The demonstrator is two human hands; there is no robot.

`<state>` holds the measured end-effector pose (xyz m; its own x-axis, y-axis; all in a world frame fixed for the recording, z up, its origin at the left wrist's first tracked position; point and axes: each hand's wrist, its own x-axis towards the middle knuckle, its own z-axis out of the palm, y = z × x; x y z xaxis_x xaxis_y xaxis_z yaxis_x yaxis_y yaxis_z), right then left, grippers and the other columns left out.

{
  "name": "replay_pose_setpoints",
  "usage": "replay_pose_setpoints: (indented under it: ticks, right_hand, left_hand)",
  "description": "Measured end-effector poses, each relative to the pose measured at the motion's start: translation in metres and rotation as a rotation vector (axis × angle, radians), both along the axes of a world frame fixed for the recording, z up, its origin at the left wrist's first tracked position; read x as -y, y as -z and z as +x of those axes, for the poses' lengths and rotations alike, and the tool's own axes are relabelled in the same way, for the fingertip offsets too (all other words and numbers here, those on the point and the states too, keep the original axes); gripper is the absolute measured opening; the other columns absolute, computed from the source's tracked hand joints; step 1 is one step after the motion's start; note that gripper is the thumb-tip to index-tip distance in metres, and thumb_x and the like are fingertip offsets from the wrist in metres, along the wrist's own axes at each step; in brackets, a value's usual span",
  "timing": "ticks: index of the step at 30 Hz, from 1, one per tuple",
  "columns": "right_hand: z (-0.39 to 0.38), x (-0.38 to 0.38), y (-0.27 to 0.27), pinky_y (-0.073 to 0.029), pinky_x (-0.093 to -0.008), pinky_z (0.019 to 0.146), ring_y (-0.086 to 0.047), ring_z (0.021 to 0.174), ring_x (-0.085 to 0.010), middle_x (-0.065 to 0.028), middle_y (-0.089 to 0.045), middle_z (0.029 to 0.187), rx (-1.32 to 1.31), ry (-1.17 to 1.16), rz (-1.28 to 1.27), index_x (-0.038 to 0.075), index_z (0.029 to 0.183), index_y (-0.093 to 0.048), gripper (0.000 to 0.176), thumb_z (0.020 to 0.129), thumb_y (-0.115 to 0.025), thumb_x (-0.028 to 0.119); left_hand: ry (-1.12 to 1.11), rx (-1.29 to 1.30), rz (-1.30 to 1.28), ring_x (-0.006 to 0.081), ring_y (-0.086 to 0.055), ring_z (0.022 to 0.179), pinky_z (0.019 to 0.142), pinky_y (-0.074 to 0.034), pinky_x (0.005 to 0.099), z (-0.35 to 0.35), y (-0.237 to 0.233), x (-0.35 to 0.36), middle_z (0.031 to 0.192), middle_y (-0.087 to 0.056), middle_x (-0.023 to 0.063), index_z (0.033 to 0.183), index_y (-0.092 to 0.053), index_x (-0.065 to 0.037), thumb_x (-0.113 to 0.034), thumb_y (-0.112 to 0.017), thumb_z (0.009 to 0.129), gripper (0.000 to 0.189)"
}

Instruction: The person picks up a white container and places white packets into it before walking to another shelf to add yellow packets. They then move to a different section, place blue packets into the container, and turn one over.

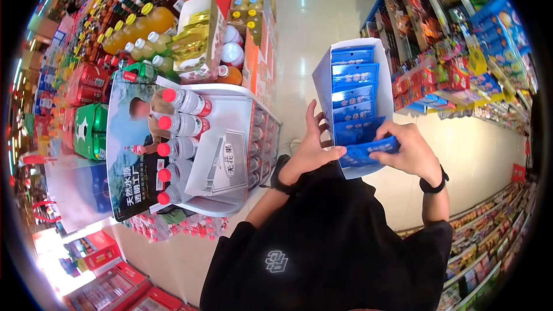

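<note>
An open white carton [382, 78], tilted up in front of my body, holds a row of flat blue packets [354, 95] with pale lettering. My left hand [314, 150] grips the carton's left side, its fingers along the outside and its thumb by the nearest packets. At the near end, my right hand [408, 151] pinches a blue packet [377, 146] between thumb and fingers. That packet lies across the carton's near opening, partly covered by the fingers. The carton's underside is hidden from view.
To the left, a grey display stand [236, 95] carries several red-capped water bottles [183, 124] and an open white box [216, 161] with printed characters. Juice bottles [147, 23] crowd behind it. Snack shelves [423, 75] line the right, with tiled floor [302, 23] between.
</note>
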<state>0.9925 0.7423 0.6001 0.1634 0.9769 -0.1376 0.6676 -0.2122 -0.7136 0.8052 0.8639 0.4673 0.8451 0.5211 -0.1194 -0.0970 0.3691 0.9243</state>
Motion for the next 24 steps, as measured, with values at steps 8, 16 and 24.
replay_pose_setpoints:
  ticks: [8, 16, 24]
  right_hand:
    - [0.035, -0.038, 0.046, -0.041, -0.0182, 0.060, -0.047, 0.066, -0.0025, 0.0027, -0.052, 0.072, -0.547, 0.584, 0.495, 0.009, 0.083, -0.043, 0.034, 0.076, -0.076, 0.004]
    - [0.066, -0.091, 0.118, -0.042, -0.0232, 0.074, -0.050, 0.077, -0.0063, 0.0018, -0.057, 0.084, -1.033, 0.750, 0.651, 0.010, 0.084, -0.047, 0.027, 0.084, -0.073, 0.017]
    - [0.157, -0.120, 0.119, -0.048, -0.0317, 0.090, -0.059, 0.102, -0.0162, -0.0098, -0.060, 0.114, -1.466, 0.709, 0.501, 0.006, 0.114, -0.047, 0.029, 0.090, -0.063, 0.012]
  left_hand:
    - [-0.174, 0.048, -0.022, 0.0392, -0.024, 0.135, 0.098, -0.042, 0.0510, -0.001, 0.013, -0.049, 0.146, -0.014, 0.0235, 0.145, 0.015, -0.013, -0.038, -0.083, 0.066, 0.128]
    - [-0.267, -0.054, -0.010, 0.0391, -0.023, 0.136, 0.098, -0.040, 0.0554, 0.040, 0.024, -0.076, 0.146, -0.014, 0.0245, 0.146, 0.012, -0.015, -0.037, -0.084, 0.064, 0.129]
    - [-0.356, -0.087, 0.036, 0.0365, -0.025, 0.135, 0.104, -0.034, 0.0479, 0.120, 0.016, -0.110, 0.145, -0.019, 0.0240, 0.147, 0.011, -0.012, -0.036, -0.082, 0.068, 0.125]
